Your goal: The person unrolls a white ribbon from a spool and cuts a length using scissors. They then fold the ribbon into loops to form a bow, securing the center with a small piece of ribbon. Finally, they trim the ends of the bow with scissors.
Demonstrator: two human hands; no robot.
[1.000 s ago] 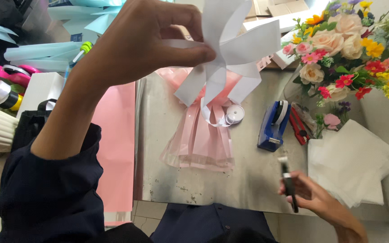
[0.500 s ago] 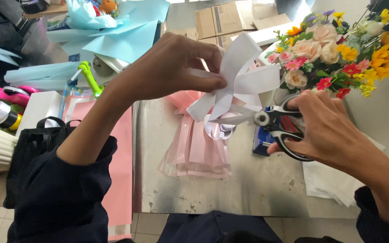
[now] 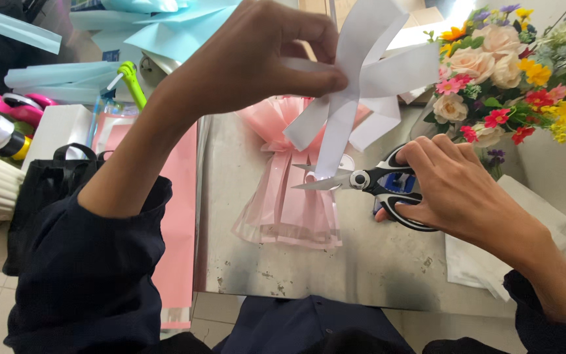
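My left hand (image 3: 257,56) is raised above the metal table (image 3: 375,262) and pinches the middle of a white ribbon bow (image 3: 361,78), whose loops fan out and whose tails hang down. My right hand (image 3: 456,187) grips black-and-white scissors (image 3: 361,180). Their open blades sit around the end of one hanging ribbon tail. Below the bow lies a pink wrapped bouquet sleeve (image 3: 289,190) on the table.
A bouquet of mixed artificial flowers (image 3: 512,72) stands at the back right. White paper sheets (image 3: 492,262) lie under my right wrist. Pink paper (image 3: 175,216), a black bag (image 3: 47,190), light blue wrapping (image 3: 132,26) and tape rolls (image 3: 1,131) crowd the left side.
My right hand picked the scissors up off the table and brought them to the ribbon tail. The bow stayed raised in my left hand.
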